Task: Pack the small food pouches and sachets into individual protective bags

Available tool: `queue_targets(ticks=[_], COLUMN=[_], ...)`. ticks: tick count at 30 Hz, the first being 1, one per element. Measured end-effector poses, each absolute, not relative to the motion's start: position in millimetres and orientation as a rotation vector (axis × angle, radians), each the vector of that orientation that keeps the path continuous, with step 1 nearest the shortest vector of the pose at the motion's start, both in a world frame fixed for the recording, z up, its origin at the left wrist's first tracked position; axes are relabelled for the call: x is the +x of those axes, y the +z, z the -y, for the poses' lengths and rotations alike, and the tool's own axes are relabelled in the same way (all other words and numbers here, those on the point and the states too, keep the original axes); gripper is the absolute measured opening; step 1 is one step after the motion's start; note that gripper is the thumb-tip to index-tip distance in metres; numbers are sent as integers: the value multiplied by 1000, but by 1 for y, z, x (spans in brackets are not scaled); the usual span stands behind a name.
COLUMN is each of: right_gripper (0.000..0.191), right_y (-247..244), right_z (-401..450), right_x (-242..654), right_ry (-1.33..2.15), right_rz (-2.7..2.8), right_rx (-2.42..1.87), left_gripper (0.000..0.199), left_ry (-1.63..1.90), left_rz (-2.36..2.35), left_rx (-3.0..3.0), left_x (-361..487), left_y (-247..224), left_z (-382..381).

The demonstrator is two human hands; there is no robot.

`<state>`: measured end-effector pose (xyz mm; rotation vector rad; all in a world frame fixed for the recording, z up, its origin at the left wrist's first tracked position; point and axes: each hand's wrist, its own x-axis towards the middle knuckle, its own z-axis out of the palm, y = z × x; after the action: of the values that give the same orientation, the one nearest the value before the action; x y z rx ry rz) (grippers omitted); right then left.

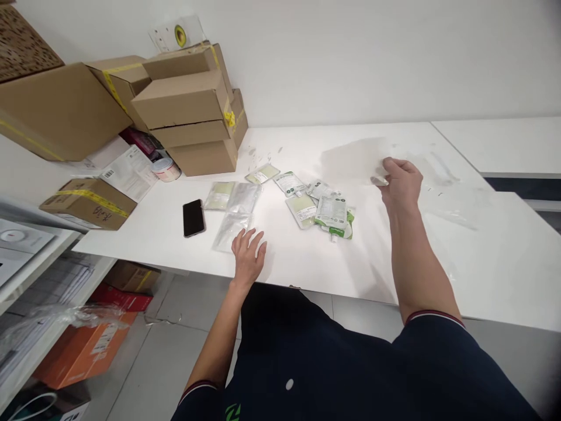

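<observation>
My left hand (pixel 248 251) rests near the table's front edge with its fingers apart, its fingertips at the edge of a clear plastic bag (pixel 228 231). Raised over the right part of the white table (pixel 298 266), my right hand (pixel 401 175) is closed on a small pale item (pixel 379 181); most of it is hidden by the fingers. Between the hands lies a loose group of pouches, among them a green and white pouch (pixel 332 211) and a flat pale green packet (pixel 301 210). Another pale green packet (pixel 220 195) lies beside the clear bag.
A black phone (pixel 193 218) lies left of the bag. Cardboard boxes (pixel 184 105) are stacked at the back left, with a round tin (pixel 166 169) and a small taped box (pixel 90 202) nearby. Thin clear plastic (pixel 456 213) lies at the right. A shelf (pixel 92 286) stands lower left.
</observation>
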<state>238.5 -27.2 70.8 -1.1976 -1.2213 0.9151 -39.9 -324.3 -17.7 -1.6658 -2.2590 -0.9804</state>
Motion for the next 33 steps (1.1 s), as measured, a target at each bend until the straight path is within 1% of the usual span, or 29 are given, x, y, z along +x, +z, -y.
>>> queue_targets(ticks=[3,7,8,10,11,12,16,18,19,21,23,25,27,28,29,30,32,33], right_gripper=[24,34,34,32,31,29,20,16,17,25,34,45,63,70,69,62,41,34], right_y=[88,84,78,67,61,56,36,29,27,25,24,20,11,5,-1,-7,-13,-12], right_z=[67,131,144,161,164,164,140,129,127,134,157,190,224,238,249,256,258,254], right_x=[221,183,175,163,160,158,156,152,148,139,128,115,103,99,96,96,101,107], right_ry=[998,1201,1255,1324,1333,1326,1215,1097,998,763,634,687,791,822,839,848,863,878], right_rz=[1292,1381,1411,1479,1517,1551,1633,1718,1776,1884,2023,2246,2508,2593,2641,2663,2661,2655], right_rx=[-1027,-925,-917,-904,-905,-913,-989,-1060,-1095,-1125,-1098,-1054,-1026,-1034,-1040,-1047,-1043,-1034], left_gripper=[39,60,58,43,36,33,36,34,34,32,32,32,33,34,35,35,36,36], left_ry=[-1034,-962,-958,-1021,-1105,-1231,-1941,-2196,-2265,-2315,-2313,-2333,-2357,-2353,-2335,-2306,-2249,-2231], left_rz=[2235,2250,2262,2280,2284,2290,2366,2391,2397,2425,2472,2489,2454,2425,2402,2389,2373,2355], left_rx=[-1683,-1704,-1709,-1738,-1746,-1731,-1390,-1210,-1147,-1041,-964,-910,-861,-833,-801,-768,-711,-685], left_x=[-25,-5,-3,-5,-9,-16,-46,-59,-63,-66,-65,-61,-58,-58,-59,-61,-67,-70], left_y=[2,30,33,35,35,34,36,37,35,29,21,12,4,1,-2,-4,-7,-9], left_z=[316,303,302,304,306,309,322,323,323,322,321,322,326,328,332,336,347,354])
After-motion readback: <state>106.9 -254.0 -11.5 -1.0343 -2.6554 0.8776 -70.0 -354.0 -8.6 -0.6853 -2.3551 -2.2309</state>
